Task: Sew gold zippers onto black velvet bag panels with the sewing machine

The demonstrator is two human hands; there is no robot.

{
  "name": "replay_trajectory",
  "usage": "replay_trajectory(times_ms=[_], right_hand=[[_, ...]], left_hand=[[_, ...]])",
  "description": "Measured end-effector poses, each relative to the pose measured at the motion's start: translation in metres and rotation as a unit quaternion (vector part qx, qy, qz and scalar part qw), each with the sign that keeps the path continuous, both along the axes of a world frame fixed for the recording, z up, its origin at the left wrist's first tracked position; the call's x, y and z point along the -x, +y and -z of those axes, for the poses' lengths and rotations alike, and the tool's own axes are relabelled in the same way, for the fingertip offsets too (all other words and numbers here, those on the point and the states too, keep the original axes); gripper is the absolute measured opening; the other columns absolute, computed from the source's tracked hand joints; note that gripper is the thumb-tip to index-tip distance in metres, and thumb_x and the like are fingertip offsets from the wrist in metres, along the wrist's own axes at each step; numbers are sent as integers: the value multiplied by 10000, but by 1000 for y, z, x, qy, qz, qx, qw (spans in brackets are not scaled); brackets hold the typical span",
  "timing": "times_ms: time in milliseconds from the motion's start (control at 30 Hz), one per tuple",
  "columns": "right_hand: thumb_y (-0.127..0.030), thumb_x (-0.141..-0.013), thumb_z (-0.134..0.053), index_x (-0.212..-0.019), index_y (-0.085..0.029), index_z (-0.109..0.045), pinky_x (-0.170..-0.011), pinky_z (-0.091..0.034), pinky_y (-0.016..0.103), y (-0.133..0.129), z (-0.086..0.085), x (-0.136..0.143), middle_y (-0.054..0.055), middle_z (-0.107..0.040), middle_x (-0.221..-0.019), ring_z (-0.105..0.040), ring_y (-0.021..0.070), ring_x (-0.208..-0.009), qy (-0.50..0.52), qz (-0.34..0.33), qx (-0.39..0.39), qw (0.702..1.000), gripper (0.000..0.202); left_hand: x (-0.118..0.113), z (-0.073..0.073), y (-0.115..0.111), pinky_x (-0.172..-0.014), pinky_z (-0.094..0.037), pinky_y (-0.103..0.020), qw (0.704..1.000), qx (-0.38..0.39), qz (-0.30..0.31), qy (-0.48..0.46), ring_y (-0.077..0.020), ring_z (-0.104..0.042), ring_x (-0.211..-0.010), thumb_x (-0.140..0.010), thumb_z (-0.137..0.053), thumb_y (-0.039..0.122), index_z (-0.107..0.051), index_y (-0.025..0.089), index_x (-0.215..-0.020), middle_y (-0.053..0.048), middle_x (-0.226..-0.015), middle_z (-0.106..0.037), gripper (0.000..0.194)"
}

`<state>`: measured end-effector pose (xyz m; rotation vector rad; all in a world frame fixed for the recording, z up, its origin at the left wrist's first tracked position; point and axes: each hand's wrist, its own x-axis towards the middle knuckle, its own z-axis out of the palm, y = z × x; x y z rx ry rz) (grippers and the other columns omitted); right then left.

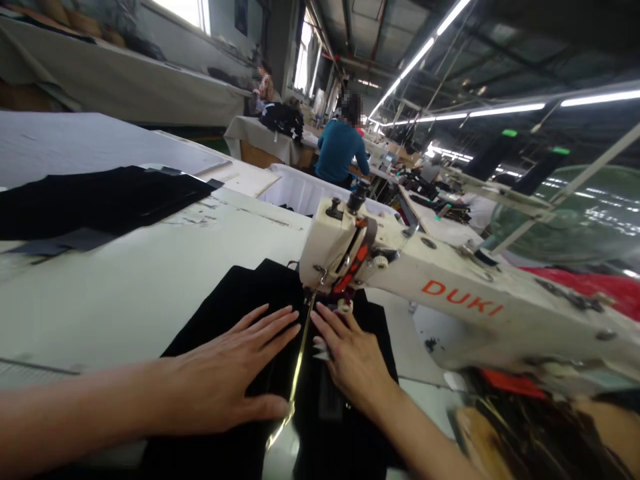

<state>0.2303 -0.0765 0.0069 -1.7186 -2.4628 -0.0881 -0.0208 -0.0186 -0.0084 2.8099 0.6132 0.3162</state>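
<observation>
Black fabric (250,287) lies under the head of a white sewing machine (450,287) marked DUKI. A shiny gold zipper strip (300,363) runs down the fabric from the needle area. My left hand (230,373) rests flat on the fabric left of the strip, fingers spread. Right of the strip, my right hand (355,360) presses on the fabric close to the presser foot, and a small silvery tool (321,349) shows between its fingers, partly hidden by them.
A stack of black cloth pieces (100,200) lies on the white table (125,293) at the left. Behind the machine stands a white bin (295,190). A person in a teal top (340,150) sits beyond. Dark and brown materials (540,433) lie at the lower right.
</observation>
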Motion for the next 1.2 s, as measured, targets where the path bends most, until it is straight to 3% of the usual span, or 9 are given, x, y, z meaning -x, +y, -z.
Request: replay_trajectory(times_ms=[133, 233, 333, 500, 633, 733, 800, 933, 1200], right_hand=[[-230, -1022, -499, -1393, -193, -569, -998, -582, 392, -43, -4, 13, 83, -612, -1426, -550, 221, -1308, 106, 27, 8, 994, 379], [-312, -1000, -578, -1350, -238, -580, -952, -591, 344, -78, 3, 29, 52, -649, -1350, -574, 207, -1266, 154, 34, 17, 987, 358], [-321, -988, -597, -1399, -254, -518, -836, -615, 338, -97, 14, 41, 54, -636, -1354, -571, 229, -1254, 141, 37, 3, 989, 424], [-237, -966, -585, -1437, -315, -477, -782, -614, 363, -101, 15, 48, 66, -568, -1442, -523, 281, -1309, 65, -17, -7, 998, 489], [-295, -981, -561, -1059, -295, -630, -676, -592, 319, -105, 9, 51, 44, -608, -1364, -597, 256, -1216, 123, 19, 5, 992, 104], [-317, -999, -527, -914, -251, -597, -693, -590, 311, -107, 14, 54, 58, -664, -1257, -641, 232, -1142, 188, 52, -21, 981, 129], [-285, -995, -515, -1042, -237, -603, -754, -604, 335, -106, 19, 56, 91, -663, -1274, -636, 240, -1166, 198, 85, -49, 975, 110], [-150, -927, -525, -1409, -198, -496, -845, -618, 375, -100, 26, 59, 109, -621, -1388, -580, 270, -1263, 129, 91, -62, 986, 485], [22, -845, -446, -1389, -97, -539, -714, -628, 331, -95, 23, 57, 121, -665, -1340, -629, 269, -1150, 6, 4, -104, 995, 565]], left_hand=[[24, 13, -46, -1096, -490, -570, 999, -13, -34, -19, -433, -285, -1495, -771, -779, 628, -136, 245, -1644, -126, -1662, -266, 1150], [29, 22, -63, -1157, -430, -541, 997, -41, -32, -55, -359, -390, -1469, -887, -702, 355, -251, 256, -1625, -81, -1624, -381, 871], [28, 23, -59, -1177, -418, -467, 995, -20, -39, -95, -267, -483, -1421, -1009, -527, 272, -425, 304, -1550, -15, -1540, -517, 552], [34, 23, -48, -1138, -460, -425, 991, 29, -87, -99, -245, -473, -1425, -1065, -469, 336, -468, 341, -1518, 14, -1540, -518, 452], [31, 21, -54, -1216, -342, -451, 994, -22, -12, -105, -234, -464, -1432, -1045, -485, 211, -327, 348, -1589, -4, -1537, -524, 583], [27, 18, -60, -1237, -311, -446, 990, -70, 16, -119, -226, -480, -1423, -1001, -455, 99, -209, 315, -1629, -20, -1522, -542, 708], [25, 18, -62, -1239, -315, -438, 988, -94, 15, -123, -224, -484, -1420, -968, -428, 45, -151, 294, -1641, -27, -1523, -540, 770], [24, 22, -63, -1239, -318, -434, 984, -129, 17, -118, -227, -495, -1411, -906, -408, -18, -54, 269, -1649, -43, -1522, -539, 872], [26, 19, -66, -1212, -383, -373, 986, -118, 32, -115, -204, -541, -1372, -899, -351, -46, -63, 294, -1647, -24, -1518, -544, 871]])
